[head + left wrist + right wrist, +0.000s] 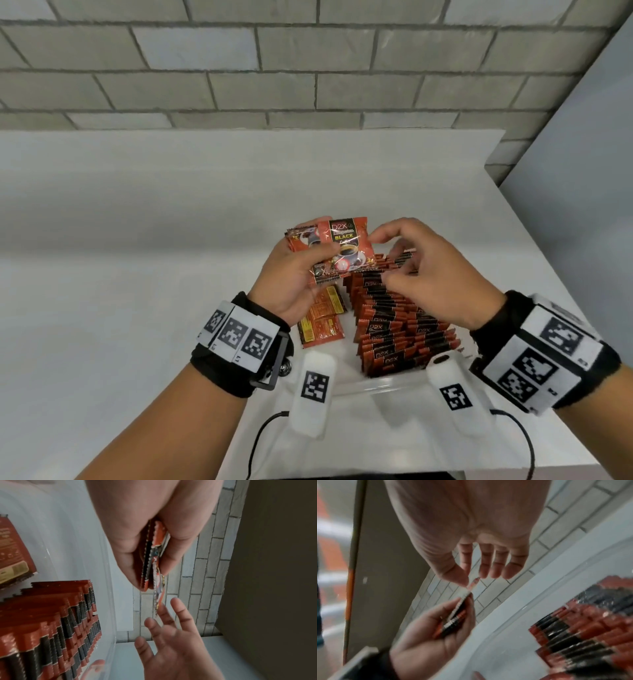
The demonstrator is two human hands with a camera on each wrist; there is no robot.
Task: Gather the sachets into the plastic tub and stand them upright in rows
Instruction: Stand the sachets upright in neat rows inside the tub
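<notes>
My left hand (291, 277) grips a small stack of red-and-black coffee sachets (337, 250) above the clear plastic tub (376, 389). My right hand (421, 253) pinches the right edge of the top sachet between thumb and forefinger. In the right wrist view that pinch sits at the sachet's tip (473, 583). Inside the tub, several sachets stand upright in rows (397, 329). To their left, two sachets (322, 318) lie flat with their backs up. The left wrist view shows the held stack (149, 561) edge-on.
The tub stands on a white table (137, 240) against a grey brick wall (308, 68). The table's right edge (534, 240) runs close by. Two white marker-tagged blocks (313, 387) (455, 394) with black cables sit at the tub's near rim.
</notes>
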